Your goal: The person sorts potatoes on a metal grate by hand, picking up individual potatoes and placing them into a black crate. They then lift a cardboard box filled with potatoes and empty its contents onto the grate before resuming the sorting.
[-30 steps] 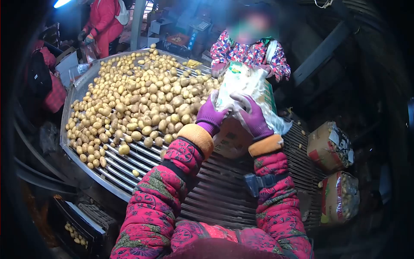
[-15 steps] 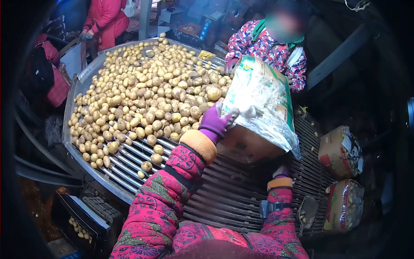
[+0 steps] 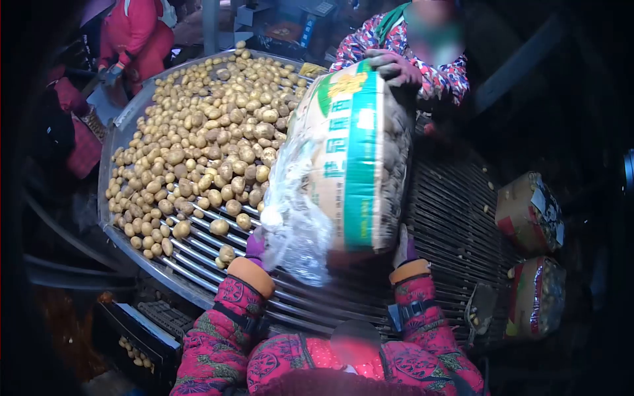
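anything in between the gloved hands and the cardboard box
Loose clear plastic film hangs between the left hand and the printed side of the cardboard box, hiding whether they touch. Nothing visible blocks the right hand at the box's near corner.

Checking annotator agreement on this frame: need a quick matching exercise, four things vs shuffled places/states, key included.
Things
1. printed carton
2. clear plastic
3. loose potatoes
4. co-worker's gloved hand

Places/states
A. spread over metal bars
B. on the carton's upper end
C. between the wearer's left hand and right hand
D. crumpled, see-through

Pairs: 1-C, 2-D, 3-A, 4-B
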A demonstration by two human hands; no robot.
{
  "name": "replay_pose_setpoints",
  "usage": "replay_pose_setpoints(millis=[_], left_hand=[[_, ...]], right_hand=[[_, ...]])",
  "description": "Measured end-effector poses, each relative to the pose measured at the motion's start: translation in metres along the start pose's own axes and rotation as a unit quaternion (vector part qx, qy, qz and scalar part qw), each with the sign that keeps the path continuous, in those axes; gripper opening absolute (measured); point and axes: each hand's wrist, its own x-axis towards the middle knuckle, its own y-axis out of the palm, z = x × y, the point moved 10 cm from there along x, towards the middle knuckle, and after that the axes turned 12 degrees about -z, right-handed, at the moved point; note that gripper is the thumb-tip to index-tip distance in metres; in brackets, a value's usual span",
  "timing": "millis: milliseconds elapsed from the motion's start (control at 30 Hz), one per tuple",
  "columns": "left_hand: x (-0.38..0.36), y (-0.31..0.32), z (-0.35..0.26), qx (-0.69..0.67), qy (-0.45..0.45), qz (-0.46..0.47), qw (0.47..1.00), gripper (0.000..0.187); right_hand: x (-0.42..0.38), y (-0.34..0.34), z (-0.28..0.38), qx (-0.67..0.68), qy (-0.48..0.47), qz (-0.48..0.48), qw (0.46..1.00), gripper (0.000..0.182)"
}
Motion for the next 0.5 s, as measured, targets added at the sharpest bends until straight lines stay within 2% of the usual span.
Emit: replay_pose_setpoints(millis=[33, 67, 100, 133, 167, 200, 233, 267, 300, 333, 367, 400, 433, 467, 500], left_hand=[[-0.002, -0.007, -0.002, 0.010, -0.002, -0.009, 1.000, 0.026], [0.000, -0.016, -0.008, 0.022, 0.001, -0.019, 1.000, 0.027], [0.003, -0.021, -0.012, 0.032, 0.005, -0.026, 0.999, 0.027], [0.006, -0.030, -0.018, 0.048, 0.010, -0.034, 0.998, 0.028], [0.010, -0.033, -0.025, 0.065, 0.019, -0.040, 0.997, 0.028], [0.013, -0.040, -0.034, 0.083, 0.033, -0.046, 0.995, 0.029], [0.014, -0.046, -0.038, 0.099, 0.050, -0.049, 0.993, 0.029], [0.014, -0.049, -0.046, 0.117, 0.068, -0.050, 0.990, 0.030], [0.018, -0.046, -0.058, 0.130, 0.095, -0.048, 0.986, 0.030], [0.020, -0.044, -0.073, 0.139, 0.120, -0.048, 0.982, 0.031], [0.020, -0.039, -0.088, 0.154, 0.146, -0.047, 0.976, 0.031], [0.016, -0.039, -0.105, 0.176, 0.172, -0.050, 0.968, 0.032], [0.009, -0.035, -0.124, 0.207, 0.203, -0.055, 0.955, 0.033], [-0.001, -0.026, -0.157, 0.238, 0.235, -0.058, 0.941, 0.033], [-0.005, -0.016, -0.190, 0.236, 0.250, -0.042, 0.938, 0.033]], right_hand=[[0.000, -0.009, 0.018, -0.055, -0.082, -0.051, 0.994, 0.045], [0.008, -0.021, 0.035, 0.091, 0.066, 0.029, 0.993, 0.045], [0.010, -0.039, 0.059, 0.264, 0.257, 0.060, 0.928, 0.044], [0.007, -0.061, 0.088, 0.357, 0.421, 0.045, 0.833, 0.044], [0.020, -0.084, 0.104, 0.341, 0.321, 0.060, 0.881, 0.043], [0.032, -0.128, 0.133, 0.306, 0.221, 0.028, 0.926, 0.044], [0.037, -0.158, 0.153, 0.311, 0.193, 0.013, 0.930, 0.042], [0.044, -0.184, 0.158, 0.312, 0.075, -0.113, 0.940, 0.027], [0.047, -0.200, 0.163, 0.325, 0.075, -0.143, 0.932, 0.024], [0.048, -0.204, 0.157, 0.352, 0.137, -0.145, 0.915, 0.025], [0.049, -0.208, 0.138, 0.374, 0.115, -0.205, 0.897, 0.030], [0.049, -0.221, 0.143, 0.391, 0.183, -0.186, 0.883, 0.031], [0.050, -0.239, 0.142, 0.387, 0.097, -0.269, 0.877, 0.035], [0.053, -0.252, 0.141, 0.445, 0.100, -0.268, 0.849, 0.039], [0.047, -0.262, 0.133, 0.499, 0.145, -0.273, 0.810, 0.045]])
